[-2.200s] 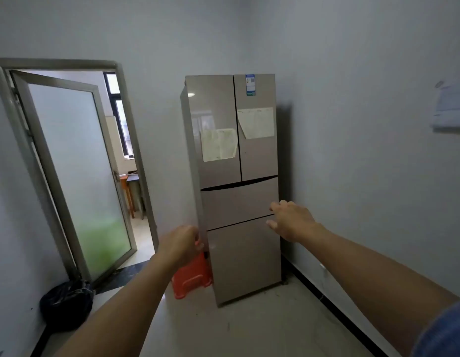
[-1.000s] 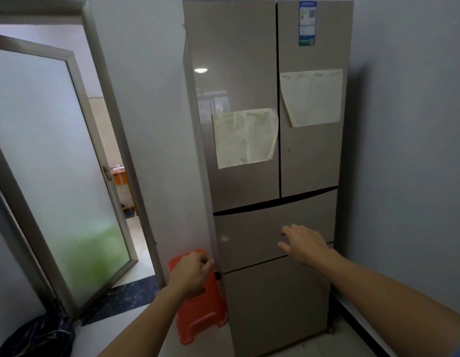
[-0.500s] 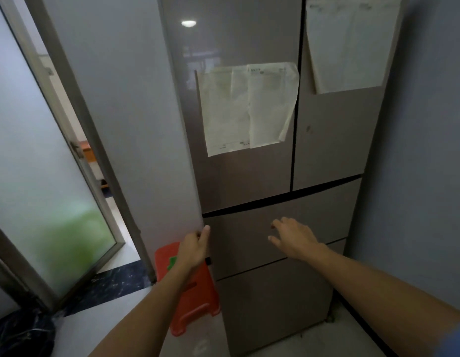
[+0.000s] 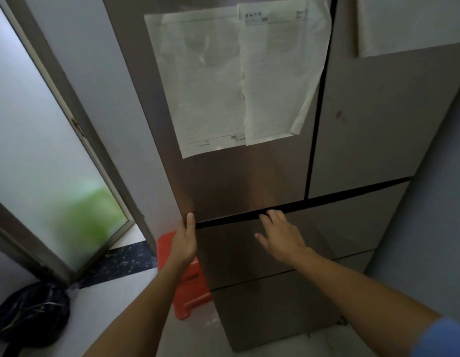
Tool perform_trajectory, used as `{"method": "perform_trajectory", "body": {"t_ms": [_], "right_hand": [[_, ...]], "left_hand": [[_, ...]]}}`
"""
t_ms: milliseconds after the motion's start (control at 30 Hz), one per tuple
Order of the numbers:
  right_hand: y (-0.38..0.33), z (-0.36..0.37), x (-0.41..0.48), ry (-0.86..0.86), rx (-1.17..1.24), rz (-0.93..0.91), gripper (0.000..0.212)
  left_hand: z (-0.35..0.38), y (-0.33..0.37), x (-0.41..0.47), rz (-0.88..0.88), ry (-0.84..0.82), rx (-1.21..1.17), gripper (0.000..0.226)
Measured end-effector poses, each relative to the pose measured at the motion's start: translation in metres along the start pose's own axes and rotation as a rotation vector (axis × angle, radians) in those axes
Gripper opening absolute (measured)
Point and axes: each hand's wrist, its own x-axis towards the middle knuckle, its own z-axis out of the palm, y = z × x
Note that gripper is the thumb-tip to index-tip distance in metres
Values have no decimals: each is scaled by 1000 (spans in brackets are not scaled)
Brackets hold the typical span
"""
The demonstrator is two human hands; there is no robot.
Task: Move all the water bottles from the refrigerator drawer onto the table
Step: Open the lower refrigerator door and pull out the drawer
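At the foot of a tall brown refrigerator (image 4: 249, 181), in the head view, I see 2 bare arms reaching forward. The refrigerator drawer (image 4: 339, 228), the upper of 2 drawer fronts below the double doors, is closed, so I cannot see any water bottles, and the table is out of frame.

The left hand (image 4: 184, 243) rests on the refrigerator's left front corner, at the dark gap above the drawer. Its fingers are pressed together and lie flat along the edge, with the thumb pointing up; whether they hook behind the edge I cannot tell. The right hand (image 4: 283, 235) is held against or just in front of the drawer front near its top edge. Its fingers are loosely spread and extended, the tips reaching the dark gap, and they grasp nothing.

2 overlapping paper sheets (image 4: 239, 78) hang on the left door. An orange plastic stool (image 4: 187, 279) stands on the floor just beside the refrigerator's left side. Farther left is a frosted glass door (image 4: 43, 150), with a black bag (image 4: 30, 313) on the floor near it.
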Motion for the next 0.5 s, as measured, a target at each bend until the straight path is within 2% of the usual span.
{"method": "perform_trajectory", "body": {"t_ms": [167,233,333,433,500], "right_hand": [[-5,3,2,18,24,73,50],[-3,6,-11,20,55,70,53],[1,2,-37,33,154,82,60],[-1,-5,-67,64,204,160,57],[-5,-7,-92,88,212,214,57]], "left_hand": [[0,-5,0,31,12,132,50],[-4,-15,-6,19,-20,215,44],[-15,-20,-26,-3,-148,194,43],[-23,-15,-63,-52,-319,112,42],[-27,-12,-92,-64,-433,139,45]]}}
